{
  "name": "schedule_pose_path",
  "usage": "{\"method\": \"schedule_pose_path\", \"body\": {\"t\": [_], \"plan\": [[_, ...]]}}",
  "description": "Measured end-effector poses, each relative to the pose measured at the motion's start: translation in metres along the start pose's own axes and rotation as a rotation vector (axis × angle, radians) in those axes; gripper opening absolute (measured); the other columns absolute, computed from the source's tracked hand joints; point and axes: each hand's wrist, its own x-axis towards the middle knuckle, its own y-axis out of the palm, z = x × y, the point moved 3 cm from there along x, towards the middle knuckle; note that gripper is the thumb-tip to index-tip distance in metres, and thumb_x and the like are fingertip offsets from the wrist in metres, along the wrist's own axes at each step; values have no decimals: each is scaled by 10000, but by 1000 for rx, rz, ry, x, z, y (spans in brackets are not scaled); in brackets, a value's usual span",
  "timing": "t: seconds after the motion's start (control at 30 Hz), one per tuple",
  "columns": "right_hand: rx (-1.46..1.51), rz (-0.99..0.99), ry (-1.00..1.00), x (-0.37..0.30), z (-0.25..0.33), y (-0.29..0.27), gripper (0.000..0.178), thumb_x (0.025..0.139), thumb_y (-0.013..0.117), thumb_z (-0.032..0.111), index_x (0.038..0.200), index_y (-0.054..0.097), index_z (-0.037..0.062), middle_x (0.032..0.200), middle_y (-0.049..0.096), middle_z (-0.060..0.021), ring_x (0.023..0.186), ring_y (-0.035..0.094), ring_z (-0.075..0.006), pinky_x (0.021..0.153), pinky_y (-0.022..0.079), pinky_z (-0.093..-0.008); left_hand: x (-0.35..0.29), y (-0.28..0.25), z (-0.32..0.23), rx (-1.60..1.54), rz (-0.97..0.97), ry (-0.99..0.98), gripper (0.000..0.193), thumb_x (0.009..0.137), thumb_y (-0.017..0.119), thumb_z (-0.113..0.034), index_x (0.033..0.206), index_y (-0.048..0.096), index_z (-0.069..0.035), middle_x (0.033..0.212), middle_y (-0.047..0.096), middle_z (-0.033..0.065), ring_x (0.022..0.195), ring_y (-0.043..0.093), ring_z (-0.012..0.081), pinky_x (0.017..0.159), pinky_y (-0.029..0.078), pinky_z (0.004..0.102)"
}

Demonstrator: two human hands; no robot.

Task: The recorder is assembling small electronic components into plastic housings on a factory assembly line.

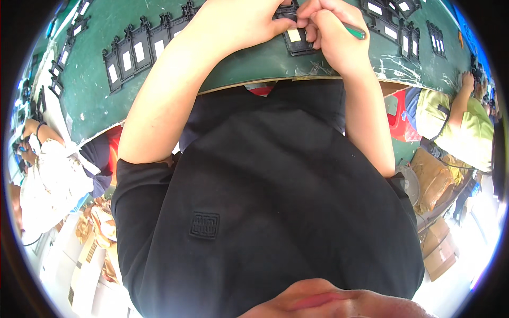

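Observation:
A flat black plastic part (300, 47) with a pale yellow rectangle on it lies on the green table near its front edge. My left hand (254, 24) reaches in over it, with the thumb pressed on the part's upper left and the other fingers partly hidden at the picture's top edge. In my right hand (339, 37) a slim tool with a green handle (355, 33) is gripped like a pen. The fingers of that hand touch or hover just above the part's upper right; the tool's working end is too small to make out.
Rows of similar black parts (140, 50) with white rectangles lie to the left, and more black parts (389, 29) to the right. The green table (254, 66) ends in a worn front edge. Co-workers sit at both sides, one in a yellow shirt (466, 127). A red stool (403, 119) and cardboard boxes (437, 246) stand below.

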Motion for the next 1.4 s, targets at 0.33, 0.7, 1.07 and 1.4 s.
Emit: {"method": "schedule_pose_path", "body": {"t": [0.33, 0.7, 1.07, 1.4], "plan": [[-213, -11, -61, -5, -3, 0, 207, 912, 486, 43, 879, 686, 3, 805, 670, -14, 627, 529, -58, 589, 446, -235, -10, -22, -3, 145, -102, 131, 352, 715, 593, 3, 1067, 594, -7, 1009, 643, 198, 1067, 595, 408, 943, 472, 484], [-471, -249, -6, -44, 13, -95, 234, 928, 525, 101, 938, 748, 29, 839, 729, -26, 658, 567, -71, 625, 475, -247, -20, -34, 1, 301, 121, -184, 448, 781, 644, -37, 1222, 587, 20, 1159, 583, 230, 1207, 538, 405, 1060, 437, 462], [-936, -558, -406, -36, 34, -63, 119, 860, 645, 96, 884, 747, 38, 820, 735, -145, 732, 723, -309, 711, 563, -354, -8, -8, 2, 154, -66, -51, 426, 789, 803, -159, 1103, 560, -5, 1031, 634, 211, 1057, 618, 409, 942, 492, 470], [-45, -221, -116, -24, -9, -5, 167, 1006, 539, 11, 1016, 700, -33, 912, 752, -85, 680, 609, -61, 589, 454, -197, -4, -5, -5, 208, 17, -9, 249, 811, 778, -238, 779, 714, 1, 954, 699, 184, 990, 668, 369, 921, 533, 442]]}}
